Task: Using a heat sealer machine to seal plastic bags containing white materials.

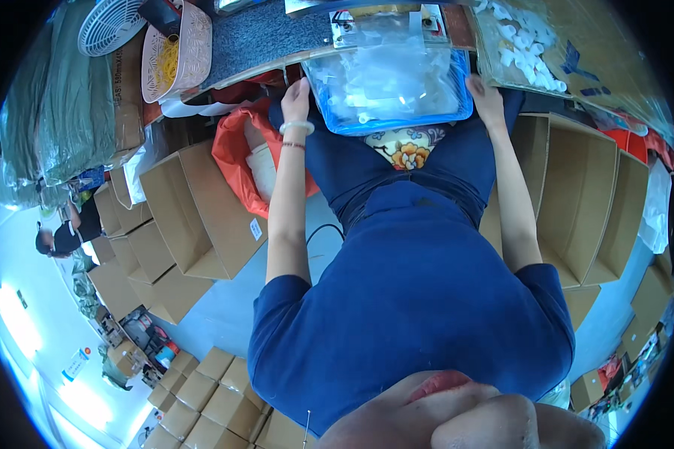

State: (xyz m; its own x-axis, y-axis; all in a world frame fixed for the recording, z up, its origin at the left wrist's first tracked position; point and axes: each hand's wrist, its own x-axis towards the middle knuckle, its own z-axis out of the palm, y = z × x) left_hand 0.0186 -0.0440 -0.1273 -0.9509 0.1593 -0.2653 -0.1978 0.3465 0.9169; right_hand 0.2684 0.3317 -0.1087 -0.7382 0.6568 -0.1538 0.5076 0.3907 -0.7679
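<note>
A blue plastic basket [427, 123] sits over my lap, against the work table's edge. Clear plastic bags [386, 75] are heaped inside it, with a few small white pieces among them. My left hand [296, 101], with a pale bangle at its wrist, is closed at the basket's left side. At the opposite side my right hand [487, 103] is closed by the rim. Both hands appear to grip the basket, though their fingertips are partly hidden. Below the basket, a flowered cloth [410, 153] shows between my thighs.
White plastic pieces [528, 45] lie on cardboard at the table's right. A pink basket [195, 56] with yellow rubber bands stands at the left. A red bag [236, 161] and open cartons [202, 209] crowd my left; more cartons [577, 187] stand right. Another person [67, 236] is far left.
</note>
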